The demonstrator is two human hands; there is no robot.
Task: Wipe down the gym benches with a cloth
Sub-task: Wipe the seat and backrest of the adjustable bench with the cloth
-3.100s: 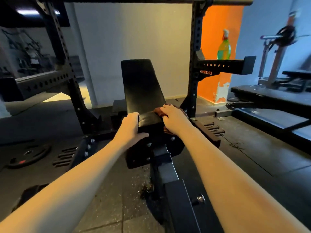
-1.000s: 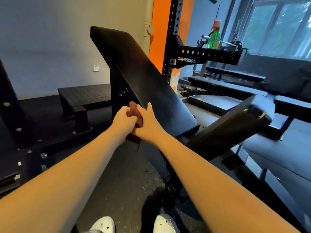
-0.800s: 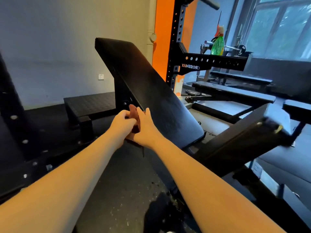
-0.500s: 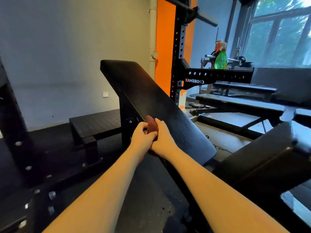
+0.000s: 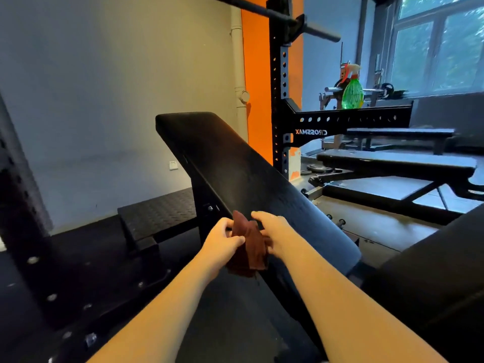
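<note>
1. Gym room: the inclined bench rises toward 11 o'clock.
2. Left hand and right hand both grip the cloth, at the bench's 7 o'clock edge.
3. Advice: the person should spread it flat, then press evenly.

One head-worn wide-angle view. Looks from above near end of bench, facing forward and a little down along both forearms, which enter from bottom edge. Left hand and right hand sit low centre, at arm's reach, cloth between them. Bench rises from near right to far left-centre, close, filling middle of frame. Wall far left, rack far centre, window far right. Floor near, between forearms. Second bench far right, beyond rack.
</note>
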